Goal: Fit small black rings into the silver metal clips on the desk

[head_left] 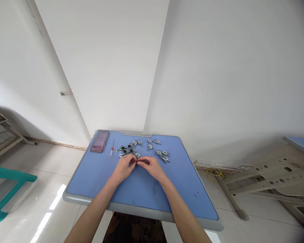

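Note:
My left hand and my right hand meet over the middle of the blue desk. Both have their fingertips pinched on one small metal part, mostly hidden by the fingers. Just beyond my left hand lies a heap of metal parts, several with round black pieces. Similar silver metal parts lie in a group past my right hand, and a few more sit farther back. A screwdriver with a clear and red handle rests left of the heap.
A blurred, pixelated pinkish object lies at the desk's back left corner. White walls stand right behind the desk. On the left is a green stool; on the right stand another desk's metal frame and a yellow cable.

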`<state>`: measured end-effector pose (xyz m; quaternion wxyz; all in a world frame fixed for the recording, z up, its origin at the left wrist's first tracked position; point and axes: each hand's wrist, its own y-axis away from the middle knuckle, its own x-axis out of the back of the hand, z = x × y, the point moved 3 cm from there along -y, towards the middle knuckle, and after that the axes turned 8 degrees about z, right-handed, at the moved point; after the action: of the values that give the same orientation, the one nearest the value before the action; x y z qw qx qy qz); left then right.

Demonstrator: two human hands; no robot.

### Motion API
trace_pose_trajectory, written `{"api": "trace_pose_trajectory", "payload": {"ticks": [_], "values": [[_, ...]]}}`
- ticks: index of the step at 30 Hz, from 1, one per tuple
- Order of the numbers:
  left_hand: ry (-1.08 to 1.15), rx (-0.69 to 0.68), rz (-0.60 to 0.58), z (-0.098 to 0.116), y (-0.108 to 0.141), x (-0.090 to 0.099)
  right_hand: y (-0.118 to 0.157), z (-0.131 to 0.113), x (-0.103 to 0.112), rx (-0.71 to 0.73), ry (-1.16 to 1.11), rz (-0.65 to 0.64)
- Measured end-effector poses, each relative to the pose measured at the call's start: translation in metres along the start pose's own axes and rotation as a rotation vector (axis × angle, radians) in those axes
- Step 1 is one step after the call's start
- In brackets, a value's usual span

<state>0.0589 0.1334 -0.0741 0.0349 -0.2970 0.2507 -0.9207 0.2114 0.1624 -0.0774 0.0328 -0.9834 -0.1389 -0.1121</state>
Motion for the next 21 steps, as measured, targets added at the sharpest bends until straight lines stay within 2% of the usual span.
{"api": "trace_pose_trajectory", "payload": {"ticks": [5,10,16,21], "values": [[-0.014,-0.058,-0.025,0.004,0.001,0.001,0.001,-0.007,0.004,-0.02,-0.058,-0.03],[-0.029,-0.135,-0.057,0.012,0.002,0.003,0.002,-0.002,0.008,-0.221,-0.136,-0.121],[0.064,-0.087,-0.081,0.01,0.002,0.001,0.0,0.006,0.01,-0.38,-0.282,-0.176],[0.095,-0.033,-0.054,0.007,0.001,0.0,0.001,0.006,0.009,-0.411,-0.336,-0.205]]}}
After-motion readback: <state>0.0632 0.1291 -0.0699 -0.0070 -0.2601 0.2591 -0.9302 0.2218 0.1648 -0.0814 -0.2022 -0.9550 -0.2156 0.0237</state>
